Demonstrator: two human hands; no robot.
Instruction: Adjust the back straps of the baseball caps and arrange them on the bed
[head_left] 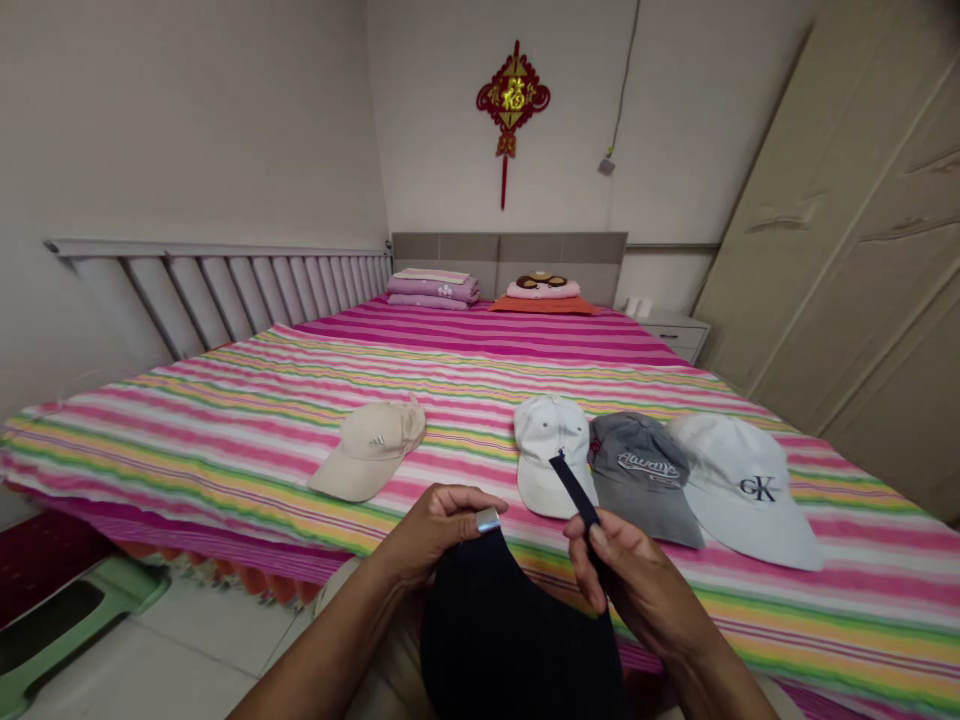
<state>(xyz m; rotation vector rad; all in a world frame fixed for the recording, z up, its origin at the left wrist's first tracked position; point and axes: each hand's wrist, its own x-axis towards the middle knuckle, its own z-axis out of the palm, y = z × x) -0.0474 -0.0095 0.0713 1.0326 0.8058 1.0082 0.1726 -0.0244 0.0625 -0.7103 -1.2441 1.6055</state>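
Note:
A black cap is held up at the bottom middle, its two strap ends apart. My left hand pinches the side with the shiny metal buckle. In my right hand the loose dark strap is gripped between thumb and fingers, its free end pointing up and left. Beyond my hands a beige cap lies alone on the left. To the right, a small white cap, a grey cap with lettering and a white CK cap form an overlapping row.
The bed's striped sheet spreads under the caps. Folded purple bedding and a pink pillow rest by the headboard. A metal rail borders the left, a green stool stands lower left, and a nightstand far right.

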